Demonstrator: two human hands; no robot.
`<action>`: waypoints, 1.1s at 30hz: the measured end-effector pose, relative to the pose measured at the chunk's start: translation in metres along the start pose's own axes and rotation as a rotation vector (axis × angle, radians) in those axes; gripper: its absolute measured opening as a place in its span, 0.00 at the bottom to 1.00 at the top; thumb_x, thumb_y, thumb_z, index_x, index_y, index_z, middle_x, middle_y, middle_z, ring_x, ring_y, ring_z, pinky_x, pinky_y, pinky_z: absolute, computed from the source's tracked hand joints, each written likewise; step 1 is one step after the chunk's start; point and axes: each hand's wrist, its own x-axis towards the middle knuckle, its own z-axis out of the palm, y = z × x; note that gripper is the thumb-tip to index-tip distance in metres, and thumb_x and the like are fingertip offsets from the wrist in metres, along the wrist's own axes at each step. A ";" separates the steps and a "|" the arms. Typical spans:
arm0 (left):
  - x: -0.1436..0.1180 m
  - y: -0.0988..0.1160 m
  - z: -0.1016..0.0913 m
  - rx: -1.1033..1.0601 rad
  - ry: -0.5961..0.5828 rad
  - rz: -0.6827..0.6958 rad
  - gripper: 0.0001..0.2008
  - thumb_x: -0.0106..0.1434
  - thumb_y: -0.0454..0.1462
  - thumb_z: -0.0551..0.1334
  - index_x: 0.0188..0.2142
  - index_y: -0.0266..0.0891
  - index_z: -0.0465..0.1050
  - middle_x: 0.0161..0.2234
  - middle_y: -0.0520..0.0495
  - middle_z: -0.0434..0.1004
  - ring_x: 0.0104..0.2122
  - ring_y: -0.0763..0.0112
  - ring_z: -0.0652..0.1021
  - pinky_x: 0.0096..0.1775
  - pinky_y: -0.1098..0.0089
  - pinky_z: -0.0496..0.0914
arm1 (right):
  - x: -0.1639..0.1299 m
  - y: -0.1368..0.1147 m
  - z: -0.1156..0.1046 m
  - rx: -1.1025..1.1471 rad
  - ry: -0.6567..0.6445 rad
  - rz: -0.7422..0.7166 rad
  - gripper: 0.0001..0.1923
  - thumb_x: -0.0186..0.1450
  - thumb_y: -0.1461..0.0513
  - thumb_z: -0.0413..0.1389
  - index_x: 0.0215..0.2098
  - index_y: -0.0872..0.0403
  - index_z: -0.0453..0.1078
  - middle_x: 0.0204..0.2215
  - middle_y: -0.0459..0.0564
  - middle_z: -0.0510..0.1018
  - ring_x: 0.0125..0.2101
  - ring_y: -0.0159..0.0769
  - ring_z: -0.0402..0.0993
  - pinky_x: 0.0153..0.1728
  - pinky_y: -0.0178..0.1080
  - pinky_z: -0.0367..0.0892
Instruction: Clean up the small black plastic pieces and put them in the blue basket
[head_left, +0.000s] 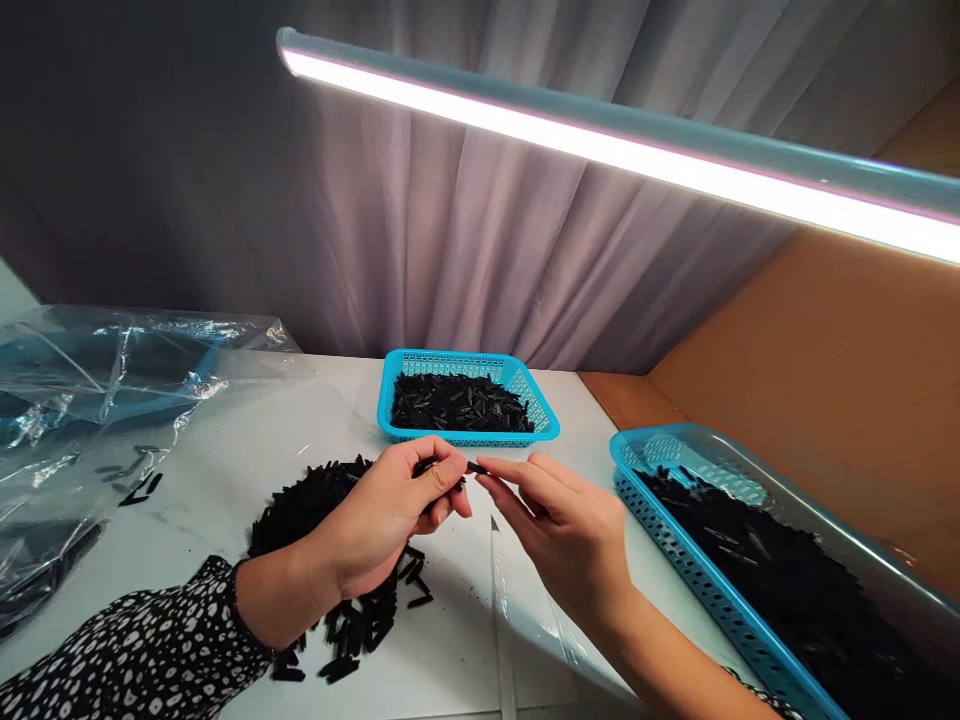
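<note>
My left hand (394, 510) is closed round several small black strips, whose ends show between the fingers. One short black strip (475, 468) spans the gap between my hands, and the thumb and fingertip of my right hand (576, 515) pinch its right end. A loose pile of similar black pieces (307, 505) lies on the white table (217, 600) under and behind my left wrist, which hides part of it. What exactly the strips are cannot be made out.
A blue basket (465, 438) of black pieces stands behind my hands. At the right is a larger blue basket (701, 590) of them, partly under clear plastic. Clear plastic bags (112, 370) lie left. A pointed flat strip (504, 620) lies in front. A tube lamp (600, 140) hangs above.
</note>
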 end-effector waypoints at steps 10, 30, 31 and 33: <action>-0.002 0.003 0.001 0.037 0.007 0.008 0.13 0.66 0.45 0.60 0.32 0.37 0.67 0.25 0.53 0.71 0.22 0.81 0.59 0.26 0.73 0.51 | 0.003 -0.003 -0.001 0.285 -0.007 0.239 0.05 0.63 0.65 0.61 0.36 0.54 0.80 0.16 0.40 0.64 0.17 0.27 0.55 0.18 0.34 0.53; 0.005 -0.007 0.000 -0.027 0.041 -0.015 0.23 0.56 0.55 0.66 0.38 0.41 0.64 0.20 0.57 0.68 0.20 0.80 0.60 0.26 0.73 0.49 | 0.003 -0.005 0.010 0.807 -0.307 0.747 0.11 0.61 0.55 0.62 0.28 0.54 0.78 0.23 0.46 0.73 0.23 0.32 0.60 0.25 0.36 0.56; 0.005 -0.007 0.000 -0.028 0.035 -0.012 0.23 0.56 0.55 0.66 0.38 0.41 0.64 0.20 0.58 0.68 0.20 0.80 0.59 0.25 0.72 0.48 | 0.003 -0.005 0.010 0.791 -0.301 0.745 0.11 0.61 0.55 0.62 0.27 0.54 0.79 0.23 0.47 0.74 0.24 0.32 0.60 0.25 0.37 0.56; 0.004 -0.006 0.000 -0.029 0.031 0.007 0.23 0.55 0.54 0.67 0.39 0.41 0.65 0.20 0.57 0.68 0.20 0.80 0.59 0.25 0.72 0.48 | 0.003 -0.004 0.010 0.781 -0.296 0.751 0.10 0.60 0.55 0.62 0.31 0.53 0.81 0.23 0.46 0.73 0.23 0.31 0.59 0.25 0.37 0.56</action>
